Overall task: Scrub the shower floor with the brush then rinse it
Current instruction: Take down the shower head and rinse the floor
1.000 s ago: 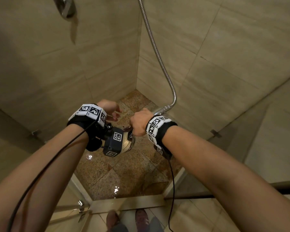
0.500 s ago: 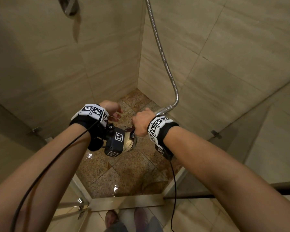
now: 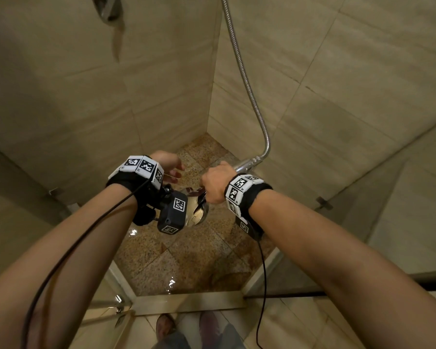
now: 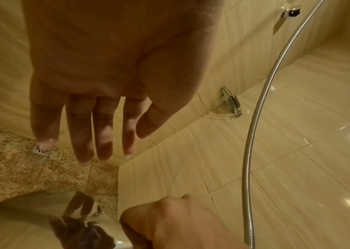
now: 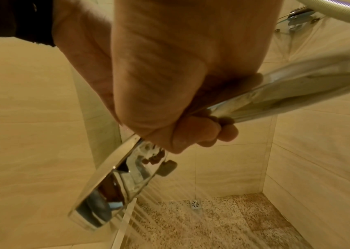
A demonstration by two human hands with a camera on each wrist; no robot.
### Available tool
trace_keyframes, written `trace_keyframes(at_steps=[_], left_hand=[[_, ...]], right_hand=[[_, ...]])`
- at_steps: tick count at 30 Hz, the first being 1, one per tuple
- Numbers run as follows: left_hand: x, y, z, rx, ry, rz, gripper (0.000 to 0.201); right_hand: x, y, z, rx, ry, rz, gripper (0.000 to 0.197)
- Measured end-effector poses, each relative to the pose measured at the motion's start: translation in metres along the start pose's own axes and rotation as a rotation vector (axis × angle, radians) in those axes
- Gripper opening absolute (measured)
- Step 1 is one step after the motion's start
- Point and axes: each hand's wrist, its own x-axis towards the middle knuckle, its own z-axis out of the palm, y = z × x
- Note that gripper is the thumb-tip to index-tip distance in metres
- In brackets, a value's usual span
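Spraying wet speckled shower floor (image 3: 186,250) — right hand (image 3: 214,183) grips chrome shower head (image 5: 114,188), left hand (image 4: 97,80) slack.

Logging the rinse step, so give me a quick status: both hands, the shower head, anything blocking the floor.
Right hand grips chrome shower head, spraying speckled stone floor. Left hand open, empty. Nothing seen blocking floor.

walls: beige tile (image 3: 337,71) | corner shelf (image 4: 230,102) (glass) | light: warm

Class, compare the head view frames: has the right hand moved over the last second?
No real move: the right hand holds the shower head at the same spot against the wall corner.
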Motion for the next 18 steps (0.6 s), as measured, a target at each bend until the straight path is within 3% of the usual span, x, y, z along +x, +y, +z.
trace_keyframes(at_steps=[18], left_hand=[[0.0, -0.009, -0.011, -0.035, 0.056, 0.01, 0.016]], right_hand=[[0.007, -0.014, 0.004, -0.098, 0.046, -0.063, 0.014]])
